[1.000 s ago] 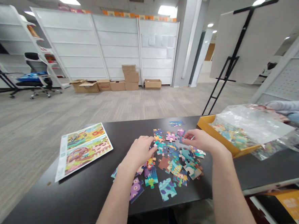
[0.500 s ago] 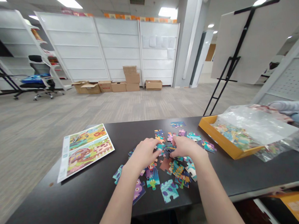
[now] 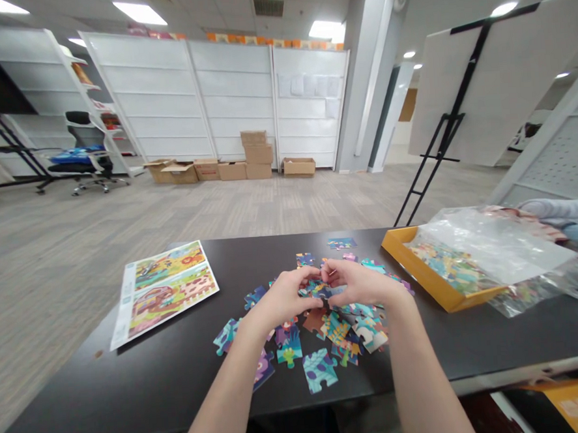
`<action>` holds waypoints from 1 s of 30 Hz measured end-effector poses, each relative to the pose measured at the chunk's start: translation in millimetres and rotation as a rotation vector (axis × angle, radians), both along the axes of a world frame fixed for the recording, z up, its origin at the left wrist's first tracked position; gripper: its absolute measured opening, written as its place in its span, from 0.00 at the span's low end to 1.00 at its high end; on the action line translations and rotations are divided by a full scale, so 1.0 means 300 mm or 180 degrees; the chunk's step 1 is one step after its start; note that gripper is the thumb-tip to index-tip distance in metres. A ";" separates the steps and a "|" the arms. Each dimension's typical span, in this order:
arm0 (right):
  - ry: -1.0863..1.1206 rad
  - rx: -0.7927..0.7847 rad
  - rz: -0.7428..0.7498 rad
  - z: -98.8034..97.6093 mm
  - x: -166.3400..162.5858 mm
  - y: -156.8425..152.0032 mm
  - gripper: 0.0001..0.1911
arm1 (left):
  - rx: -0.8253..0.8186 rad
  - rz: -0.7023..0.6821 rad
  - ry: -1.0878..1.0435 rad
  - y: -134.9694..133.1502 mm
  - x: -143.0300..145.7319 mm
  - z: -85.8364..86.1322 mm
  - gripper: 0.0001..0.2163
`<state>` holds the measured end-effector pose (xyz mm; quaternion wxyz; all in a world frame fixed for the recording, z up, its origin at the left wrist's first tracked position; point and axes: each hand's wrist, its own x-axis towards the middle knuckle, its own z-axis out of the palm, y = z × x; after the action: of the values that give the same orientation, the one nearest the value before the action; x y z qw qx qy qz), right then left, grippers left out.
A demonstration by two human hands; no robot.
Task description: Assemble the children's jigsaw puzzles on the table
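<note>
Several colourful puzzle pieces (image 3: 320, 370) lie scattered on a black table (image 3: 133, 383). My left hand (image 3: 281, 298) and my right hand (image 3: 359, 283) meet fingertip to fingertip over the middle of the pile. Both have curled fingers that pinch puzzle pieces (image 3: 317, 288) between them, just above the table. Which piece each hand holds is partly hidden by the fingers. More loose pieces lie beneath and in front of my wrists.
A printed picture sheet (image 3: 163, 291) lies on the table's left. An orange box tray (image 3: 432, 278) with puzzle pieces and a clear plastic bag (image 3: 491, 240) sits at the right. An easel (image 3: 441, 135), cardboard boxes (image 3: 256, 154) and an office chair (image 3: 82, 151) stand beyond on the floor.
My right hand moved left from beside the orange tray to meet my left hand over the pile. Both hands went from resting on the pieces to pinching some together.
</note>
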<state>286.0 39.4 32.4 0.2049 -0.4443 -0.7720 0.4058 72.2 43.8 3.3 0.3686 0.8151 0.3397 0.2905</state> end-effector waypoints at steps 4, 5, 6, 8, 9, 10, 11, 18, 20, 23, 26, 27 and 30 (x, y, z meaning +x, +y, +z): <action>0.0191 0.0005 -0.0067 -0.021 0.012 0.010 0.17 | -0.0012 0.0092 0.0084 -0.010 0.012 0.028 0.22; 0.0221 0.0030 -0.0073 -0.026 0.016 0.014 0.17 | 0.0009 0.0115 0.0069 -0.008 0.014 0.033 0.20; 0.0238 0.0064 -0.0078 -0.032 0.022 0.019 0.16 | 0.0037 0.0115 0.0051 -0.001 0.016 0.037 0.19; 0.0233 0.0160 -0.0137 -0.044 0.038 0.030 0.16 | 0.0117 0.0059 0.0076 0.029 0.022 0.044 0.19; 0.0195 0.0234 -0.0236 -0.049 0.050 0.036 0.16 | 0.0182 0.0057 0.0124 0.053 0.026 0.047 0.20; 0.0104 0.0324 -0.0392 -0.055 0.064 0.041 0.15 | 0.0253 0.0068 0.0195 0.085 0.032 0.050 0.21; -0.0047 0.0411 -0.0594 -0.060 0.079 0.046 0.15 | 0.0347 0.0125 0.0253 0.123 0.040 0.051 0.21; -0.0751 0.0171 -0.1229 -0.080 0.138 0.053 0.11 | 0.0596 0.0445 0.0562 0.459 0.161 -0.018 0.19; -0.0659 0.0210 -0.1185 -0.082 0.135 0.053 0.10 | 0.0537 0.0448 0.0563 0.523 0.196 -0.064 0.19; -0.0631 0.0192 -0.1142 -0.085 0.130 0.055 0.10 | 0.0499 0.0433 0.0560 0.571 0.227 -0.123 0.19; -0.0639 0.0072 -0.1118 -0.089 0.130 0.056 0.10 | 0.0559 0.0378 0.0581 0.579 0.233 -0.152 0.14; -0.0639 0.0046 -0.1126 -0.090 0.130 0.056 0.09 | 0.0593 0.0349 0.0593 0.578 0.231 -0.154 0.12; -0.0633 0.0033 -0.1171 -0.092 0.128 0.056 0.08 | 0.0693 0.0276 0.0626 0.570 0.219 -0.153 0.10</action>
<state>324.3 56.1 4.7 0.2006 -0.6146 -0.6963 0.3117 138.0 214.9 -42.5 0.2300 0.8593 0.3755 0.2600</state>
